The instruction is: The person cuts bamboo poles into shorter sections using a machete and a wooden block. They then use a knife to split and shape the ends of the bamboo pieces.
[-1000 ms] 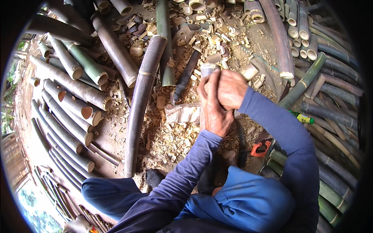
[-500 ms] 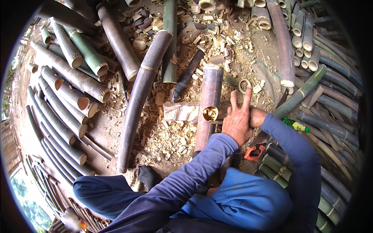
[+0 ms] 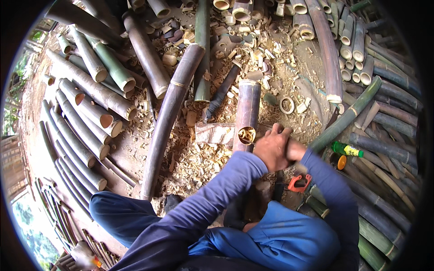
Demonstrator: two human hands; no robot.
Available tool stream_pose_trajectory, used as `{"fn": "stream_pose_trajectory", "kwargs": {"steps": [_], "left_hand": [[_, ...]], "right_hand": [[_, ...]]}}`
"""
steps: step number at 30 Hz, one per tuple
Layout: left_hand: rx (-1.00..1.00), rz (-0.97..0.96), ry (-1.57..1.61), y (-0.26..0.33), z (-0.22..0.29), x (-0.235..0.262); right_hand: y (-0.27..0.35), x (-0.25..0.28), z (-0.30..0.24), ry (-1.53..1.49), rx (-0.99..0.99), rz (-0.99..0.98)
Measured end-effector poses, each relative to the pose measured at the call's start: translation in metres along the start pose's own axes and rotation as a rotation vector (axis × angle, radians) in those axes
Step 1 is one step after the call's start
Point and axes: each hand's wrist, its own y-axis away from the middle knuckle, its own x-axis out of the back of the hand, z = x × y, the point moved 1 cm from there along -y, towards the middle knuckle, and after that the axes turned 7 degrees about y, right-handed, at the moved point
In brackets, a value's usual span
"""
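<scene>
A short dark bamboo section (image 3: 248,100) stretches away from me across a pale wooden block (image 3: 212,133). Its upper side has a round opening (image 3: 246,135) with curled shavings inside. Just right of that opening, my left hand (image 3: 270,148) is closed, its fingers curled against my right hand. My right hand (image 3: 294,150) is also closed, partly covered by the left. Whatever the two hands grip is hidden beneath them.
Wood shavings (image 3: 199,165) cover the ground. A long bamboo pole (image 3: 169,115) lies left of the section, with more poles stacked on both sides. An orange tool handle (image 3: 299,183), a green bottle (image 3: 347,149) and a bamboo ring (image 3: 286,105) lie to the right.
The left hand's two outstretched fingers have curled in. Both hands have drawn a little closer to me, and the view has shifted slightly.
</scene>
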Motion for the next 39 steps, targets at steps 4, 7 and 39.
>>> {"fn": "stream_pose_trajectory", "kwargs": {"steps": [4,7,39], "left_hand": [[0.1,0.039,-0.018,0.005,0.021,0.0],[0.039,-0.157,-0.045,0.003,0.007,0.013],[0.476,0.872,-0.374,0.169,-0.252,0.193]], "right_hand": [[0.001,0.008,0.017,0.052,-0.063,-0.014],[-0.003,-0.022,0.002,-0.056,-0.112,0.016],[0.043,-0.14,0.073,-0.063,-0.858,0.75]]}}
